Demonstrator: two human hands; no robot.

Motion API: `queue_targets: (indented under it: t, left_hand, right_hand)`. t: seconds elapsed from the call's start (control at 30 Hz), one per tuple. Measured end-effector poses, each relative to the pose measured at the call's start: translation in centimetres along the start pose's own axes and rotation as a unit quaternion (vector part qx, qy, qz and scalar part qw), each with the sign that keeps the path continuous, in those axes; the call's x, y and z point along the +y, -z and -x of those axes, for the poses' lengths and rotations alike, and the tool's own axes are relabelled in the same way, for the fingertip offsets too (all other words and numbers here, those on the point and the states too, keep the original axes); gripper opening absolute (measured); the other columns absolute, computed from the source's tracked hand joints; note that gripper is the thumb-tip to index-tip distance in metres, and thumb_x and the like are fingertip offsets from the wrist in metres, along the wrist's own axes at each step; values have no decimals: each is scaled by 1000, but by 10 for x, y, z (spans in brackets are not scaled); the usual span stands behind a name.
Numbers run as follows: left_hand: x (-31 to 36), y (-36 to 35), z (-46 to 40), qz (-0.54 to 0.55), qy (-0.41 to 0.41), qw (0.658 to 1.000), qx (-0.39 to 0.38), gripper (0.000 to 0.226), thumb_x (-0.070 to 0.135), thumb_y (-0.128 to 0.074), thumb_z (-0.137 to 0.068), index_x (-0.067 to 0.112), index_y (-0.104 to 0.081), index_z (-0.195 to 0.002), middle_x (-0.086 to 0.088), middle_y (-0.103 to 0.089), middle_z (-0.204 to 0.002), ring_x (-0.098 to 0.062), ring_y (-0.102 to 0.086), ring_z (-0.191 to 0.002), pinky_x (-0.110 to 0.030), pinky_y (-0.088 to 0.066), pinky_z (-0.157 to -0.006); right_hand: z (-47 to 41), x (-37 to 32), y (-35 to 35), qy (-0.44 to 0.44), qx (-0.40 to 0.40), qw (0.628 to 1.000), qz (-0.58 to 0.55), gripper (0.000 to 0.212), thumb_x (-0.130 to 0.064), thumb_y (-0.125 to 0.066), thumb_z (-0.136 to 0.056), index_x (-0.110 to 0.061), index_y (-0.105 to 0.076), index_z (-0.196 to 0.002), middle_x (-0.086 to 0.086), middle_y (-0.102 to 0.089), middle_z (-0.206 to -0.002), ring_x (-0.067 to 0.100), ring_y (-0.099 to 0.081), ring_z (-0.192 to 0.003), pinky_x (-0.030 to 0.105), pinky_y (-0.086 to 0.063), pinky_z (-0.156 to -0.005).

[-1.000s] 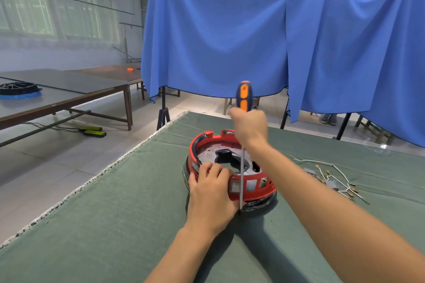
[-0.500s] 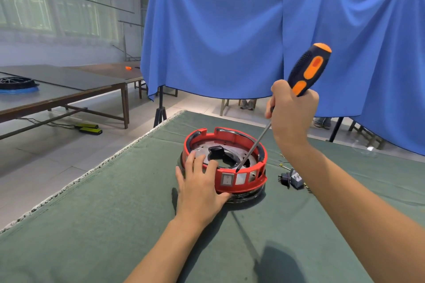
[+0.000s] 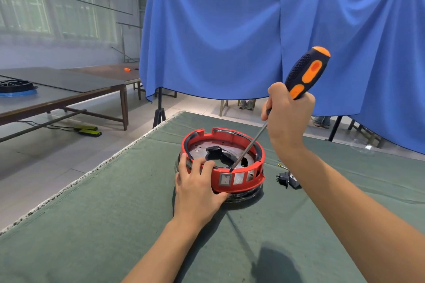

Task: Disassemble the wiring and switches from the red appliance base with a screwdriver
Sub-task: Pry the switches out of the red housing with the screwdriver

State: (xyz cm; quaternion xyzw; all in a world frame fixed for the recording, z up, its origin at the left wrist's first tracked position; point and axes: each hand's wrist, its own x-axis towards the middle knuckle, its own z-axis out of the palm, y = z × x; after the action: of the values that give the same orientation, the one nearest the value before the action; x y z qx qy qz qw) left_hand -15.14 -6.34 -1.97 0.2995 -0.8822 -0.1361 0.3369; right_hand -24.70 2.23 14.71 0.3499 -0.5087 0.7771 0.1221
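Observation:
The red appliance base (image 3: 239,181) is a round ring with a metal plate and a black part inside, and it sits on the green cloth. A grey rocker switch (image 3: 225,179) is set in its front wall. My left hand (image 3: 197,188) presses on the near-left rim of the base. My right hand (image 3: 287,117) grips the black-and-orange screwdriver (image 3: 305,73), tilted to the right. Its shaft slants down into the base, and the tip (image 3: 230,170) rests at the inner rim just above the switch.
A black plug and loose wiring (image 3: 287,179) lie on the cloth right of the base. The green table cloth (image 3: 115,225) ends at a frayed left edge. Blue curtains (image 3: 218,37) hang behind. Wooden tables (image 3: 69,92) stand at the left.
My right hand went from holding the screwdriver upright in front of the base to raised at the right, with the shaft slanting into the base. In the last half second little moved.

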Motion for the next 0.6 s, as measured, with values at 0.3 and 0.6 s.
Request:
queue_targets:
  t: [0.3, 0.6]
  left_hand:
    - [0, -1, -1, 4, 5, 1000, -3, 62, 52, -70, -70, 28, -46, -121, 7, -41, -129, -28, -5, -140, -55, -37, -103]
    - [2, -2, -3, 18, 7, 1000, 1, 65, 48, -75, -67, 24, -49, -121, 4, -45, -128, -31, -7, -140, -50, -41, -101]
  right_hand:
    - [6, 0, -4, 10, -7, 1000, 6, 23, -8, -49, -65, -12, -31, -51, 3, -26, -43, 23, -30, -38, 17, -28, -37]
    - [16, -1, -11, 34, -19, 999, 24, 26, -12, -50, -62, -18, -29, -48, 10, -21, -47, 41, -24, -46, 35, -24, -41]
